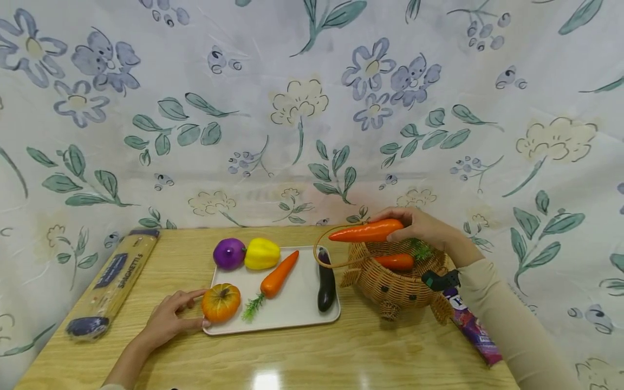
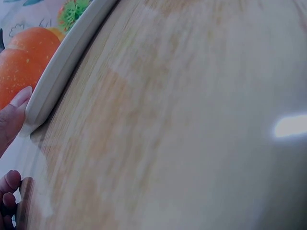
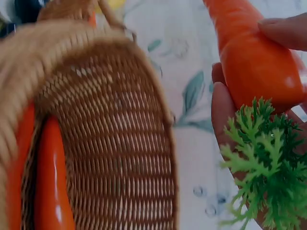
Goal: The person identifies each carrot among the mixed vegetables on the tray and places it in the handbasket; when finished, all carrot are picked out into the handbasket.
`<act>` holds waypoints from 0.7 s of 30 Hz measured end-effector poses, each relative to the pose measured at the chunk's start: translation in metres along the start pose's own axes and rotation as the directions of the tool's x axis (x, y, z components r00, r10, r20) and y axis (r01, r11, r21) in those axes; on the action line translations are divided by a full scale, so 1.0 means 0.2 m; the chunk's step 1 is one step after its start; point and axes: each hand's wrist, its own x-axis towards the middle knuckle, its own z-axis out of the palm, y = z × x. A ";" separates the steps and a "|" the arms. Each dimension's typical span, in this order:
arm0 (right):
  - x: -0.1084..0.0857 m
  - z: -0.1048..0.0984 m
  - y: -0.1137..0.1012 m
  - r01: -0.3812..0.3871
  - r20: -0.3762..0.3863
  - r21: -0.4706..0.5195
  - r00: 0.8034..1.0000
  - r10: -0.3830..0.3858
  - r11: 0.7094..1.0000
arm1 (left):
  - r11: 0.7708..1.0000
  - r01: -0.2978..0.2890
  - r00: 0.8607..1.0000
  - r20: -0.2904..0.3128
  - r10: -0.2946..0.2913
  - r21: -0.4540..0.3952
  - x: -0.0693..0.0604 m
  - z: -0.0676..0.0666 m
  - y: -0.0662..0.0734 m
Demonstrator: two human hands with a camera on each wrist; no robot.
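Observation:
In the head view, my right hand [image 1: 414, 225] grips an orange carrot [image 1: 363, 232] above a wicker basket [image 1: 390, 284] with an animal face. The right wrist view shows green leaves [image 3: 268, 163] at this carrot's thick end. Inside the basket lies another carrot [image 1: 397, 262]; the right wrist view shows two orange shapes there. My left hand [image 1: 168, 319] touches the left edge of a white tray [image 1: 304, 287] beside a small pumpkin [image 1: 221, 303], thumb at the corner. Also on the tray are a carrot [image 1: 279, 276], an eggplant [image 1: 326, 287], a yellow pepper [image 1: 262, 253] and a purple onion [image 1: 228, 254].
A spaghetti packet [image 1: 114, 279] lies at the table's left. A purple packet [image 1: 473, 330] is partly hidden behind the basket and my right forearm. The basket's thin looped handle [image 1: 317, 254] reaches over the tray's right end. Patterned cloth [image 1: 263, 108] hangs behind the wooden table [image 1: 312, 357].

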 end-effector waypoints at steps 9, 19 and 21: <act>-0.03 -0.16 0.07 -0.118 -0.032 -0.061 0.993 0.116 0.991 | 1.000 -0.008 1.000 0.000 0.008 -0.006 0.00 0.00 -0.01; -0.06 -0.27 0.10 -0.232 -0.057 -0.182 0.973 0.226 0.956 | 1.000 -0.002 1.000 0.007 0.002 -0.009 0.00 0.00 0.00; -0.06 -0.29 0.11 -0.251 -0.054 -0.190 0.968 0.245 0.949 | 1.000 -0.003 1.000 0.007 0.003 -0.011 0.00 0.00 -0.01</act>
